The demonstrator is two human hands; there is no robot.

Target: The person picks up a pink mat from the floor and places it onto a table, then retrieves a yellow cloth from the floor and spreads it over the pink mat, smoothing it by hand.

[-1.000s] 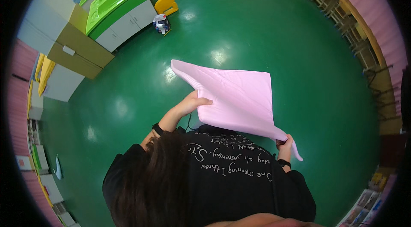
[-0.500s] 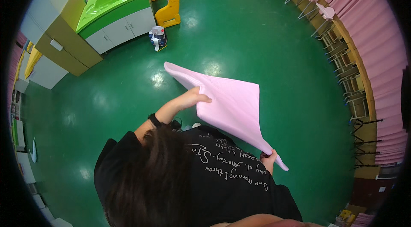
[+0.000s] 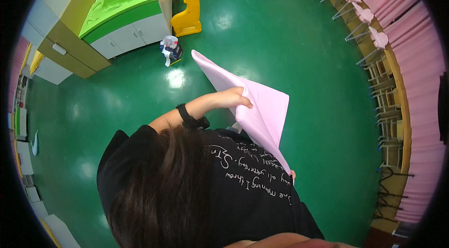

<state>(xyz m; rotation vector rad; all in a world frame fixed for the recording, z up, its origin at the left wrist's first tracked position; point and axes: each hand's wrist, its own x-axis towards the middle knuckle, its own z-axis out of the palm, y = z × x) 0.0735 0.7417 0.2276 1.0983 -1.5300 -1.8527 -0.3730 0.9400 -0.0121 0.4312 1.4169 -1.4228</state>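
A light pink cloth (image 3: 266, 103) hangs in front of my body, stretched between my two hands and folded lengthwise. My left hand (image 3: 236, 98) grips its upper edge, the thumb lying over the fabric. One pointed end of the cloth sticks out past that hand, toward the far left. Down by my right side, my right hand (image 3: 293, 175) is at the near, narrow end of the cloth. Only a little of that hand shows, the rest being behind the cloth and my black shirt. A black band (image 3: 188, 116) is round my left wrist.
A green-topped sink unit (image 3: 124, 2) stands at the far left, with a yellow animal-shaped stand (image 3: 188, 14) beside it. A small dark-and-white object (image 3: 171, 49) sits on the green floor (image 3: 327, 121). Pink folding chairs (image 3: 362, 12) and stacked wooden chairs (image 3: 387, 107) line the right wall.
My left hand has moved right, and the cloth has folded over more sharply and looks narrower. My right hand has drawn in against my side and is now mostly hidden.
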